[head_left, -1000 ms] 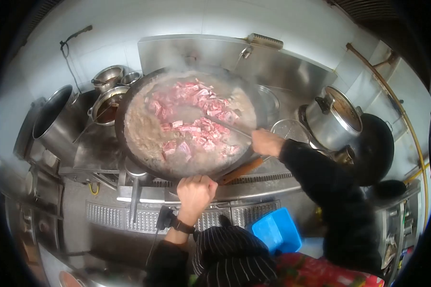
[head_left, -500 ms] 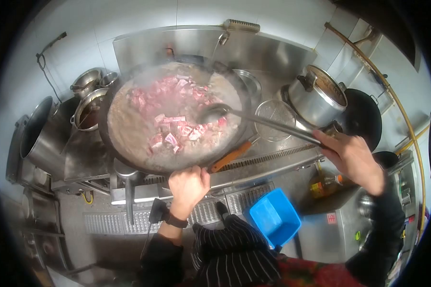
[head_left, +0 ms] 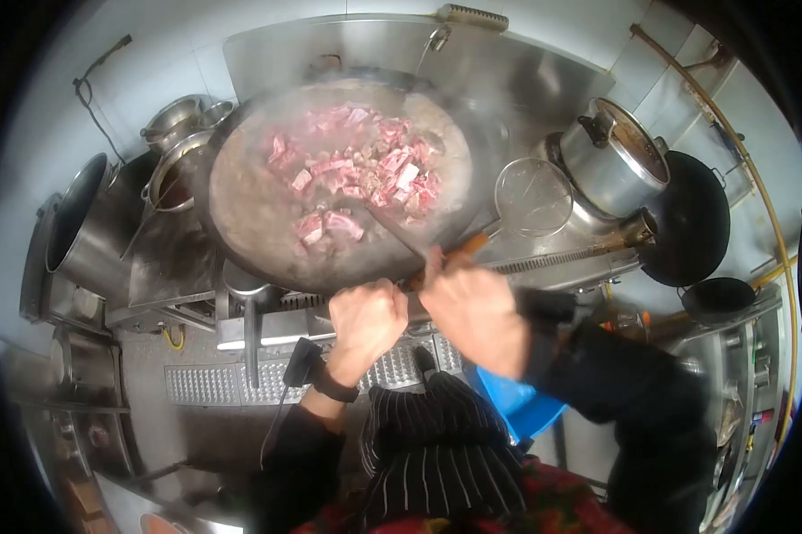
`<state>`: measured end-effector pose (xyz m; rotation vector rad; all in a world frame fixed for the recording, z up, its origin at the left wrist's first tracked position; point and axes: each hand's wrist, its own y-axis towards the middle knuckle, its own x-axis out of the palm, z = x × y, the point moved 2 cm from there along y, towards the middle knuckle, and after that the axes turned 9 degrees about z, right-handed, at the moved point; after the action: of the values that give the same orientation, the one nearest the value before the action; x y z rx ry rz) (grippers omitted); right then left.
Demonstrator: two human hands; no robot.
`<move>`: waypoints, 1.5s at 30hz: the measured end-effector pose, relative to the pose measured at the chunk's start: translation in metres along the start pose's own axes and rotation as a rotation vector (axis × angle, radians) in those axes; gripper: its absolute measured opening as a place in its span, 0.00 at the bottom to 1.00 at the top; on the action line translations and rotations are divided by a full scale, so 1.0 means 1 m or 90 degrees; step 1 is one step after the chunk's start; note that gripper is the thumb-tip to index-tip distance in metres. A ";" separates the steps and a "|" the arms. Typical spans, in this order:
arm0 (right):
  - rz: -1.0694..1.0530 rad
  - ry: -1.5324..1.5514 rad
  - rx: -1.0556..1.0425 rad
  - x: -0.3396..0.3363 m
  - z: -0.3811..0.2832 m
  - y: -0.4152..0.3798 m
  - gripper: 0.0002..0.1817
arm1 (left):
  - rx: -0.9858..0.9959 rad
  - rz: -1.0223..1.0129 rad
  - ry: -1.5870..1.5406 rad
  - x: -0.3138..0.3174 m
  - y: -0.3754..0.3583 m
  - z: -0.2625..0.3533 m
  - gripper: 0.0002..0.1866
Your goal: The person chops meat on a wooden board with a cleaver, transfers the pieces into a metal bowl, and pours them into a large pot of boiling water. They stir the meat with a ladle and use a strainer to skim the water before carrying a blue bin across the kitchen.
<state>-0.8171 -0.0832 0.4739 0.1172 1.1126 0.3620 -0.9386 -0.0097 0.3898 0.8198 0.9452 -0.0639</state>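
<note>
At far left stands a tall metal pot. To its right, a metal bowl of dark red liquid sits below two smaller bowls. A very large wok fills the middle, steaming, with pale, cloudy liquid around chunks of pink and red meat, mostly toward its centre and right. At the wok's near edge, the left hand is curled into a fist; whether anything is inside it cannot be told. A dark band circles that wrist. Just beside it, the right hand is closed around the handle of a ladle, whose head is down in the liquid near the meat. A round mesh strainer lies right of the wok, its wooden handle running behind the right hand. Below is a blue tub. Farther right are a metal cooking pot and a wide black pan.
</note>
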 end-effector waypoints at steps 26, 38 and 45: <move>0.154 -0.300 -0.262 0.139 0.097 0.193 0.18 | 0.008 0.104 -0.058 0.010 0.004 -0.011 0.13; -0.414 0.889 -0.015 0.193 0.188 0.158 0.12 | -0.011 0.076 0.040 0.003 -0.001 -0.001 0.15; -0.296 0.346 0.079 0.030 0.226 0.041 0.18 | 0.021 0.098 0.075 0.013 -0.001 -0.001 0.15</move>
<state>-0.6126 -0.0148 0.5597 -0.1414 1.6529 -0.1051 -0.9322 -0.0065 0.3793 0.9319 0.9913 0.1040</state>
